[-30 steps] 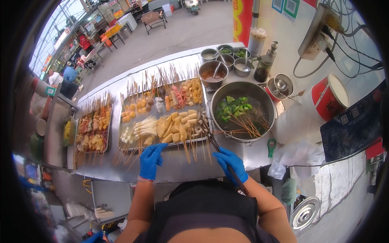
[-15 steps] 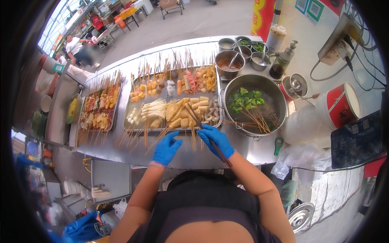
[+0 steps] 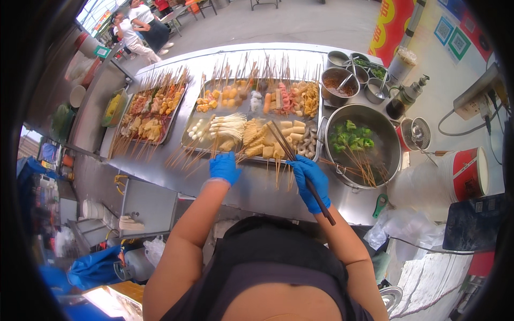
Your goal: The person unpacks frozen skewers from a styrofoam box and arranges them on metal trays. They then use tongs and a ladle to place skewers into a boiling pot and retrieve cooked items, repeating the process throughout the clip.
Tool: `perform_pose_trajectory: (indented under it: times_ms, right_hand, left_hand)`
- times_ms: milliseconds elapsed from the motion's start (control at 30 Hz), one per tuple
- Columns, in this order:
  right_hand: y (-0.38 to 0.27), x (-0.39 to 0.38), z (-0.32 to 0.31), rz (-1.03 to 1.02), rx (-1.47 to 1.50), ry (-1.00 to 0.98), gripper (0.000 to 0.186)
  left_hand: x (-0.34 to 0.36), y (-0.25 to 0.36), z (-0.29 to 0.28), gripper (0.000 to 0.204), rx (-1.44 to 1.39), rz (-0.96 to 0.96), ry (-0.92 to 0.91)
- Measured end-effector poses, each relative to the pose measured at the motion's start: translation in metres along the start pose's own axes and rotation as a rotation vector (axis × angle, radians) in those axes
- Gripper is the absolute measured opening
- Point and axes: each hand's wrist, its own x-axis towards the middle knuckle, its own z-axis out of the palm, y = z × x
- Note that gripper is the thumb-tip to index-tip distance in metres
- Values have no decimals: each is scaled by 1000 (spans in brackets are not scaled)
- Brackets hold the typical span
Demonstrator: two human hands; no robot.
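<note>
**A:** Two quick questions on this shiny stainless-steel counter [image 3: 251,184]: what's the blue-gloved right hand [image 3: 310,181] got, and what about the blue-gloved left hand [image 3: 224,168]?

**B:** Right one's wrapped round a pair of long dark-brown chopsticks [image 3: 321,204], so that grip is closed on them. Their tips sit slightly apart over the front row in the wide silver metal tray [image 3: 270,116], nothing between them that I can make out.

**A:** And the left?

**B:** Fingers curled, right by the tray's front edge, next to thin tan bamboo sticks [image 3: 187,155] poking out. Fingertips are hidden, so honestly can't tell if that grip's pinching one.

**A:** How's it all line up?

**B:** Chopsticks slant forward and left from by the right forearm, crossing the tray's front edge. The bunch of long white mushrooms [image 3: 227,125] lies just ahead of the left hand, which is clearly the nearer one. Big round silver pot [image 3: 393,140] with bright green broccoli [image 3: 350,138] is off to the right hand's right.
</note>
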Motion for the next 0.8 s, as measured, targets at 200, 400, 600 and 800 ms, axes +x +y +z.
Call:
perform_pose_trajectory:
  times_ms: [200, 400, 600, 800]
  right_hand:
    - [25, 2, 40, -59, 88, -107, 20]
    - [54, -4, 49, 67, 26, -132, 14]
    - [34, 1, 40, 175, 121, -39, 15]
    - [44, 2, 38, 119, 40, -15, 15]
  left_hand:
    - [23, 8, 24, 8, 215, 82, -44]
    - [17, 12, 39, 12, 113, 200, 57]
    - [22, 11, 52, 23, -8, 73, -186]
    - [30, 17, 54, 33, -120, -31, -332]
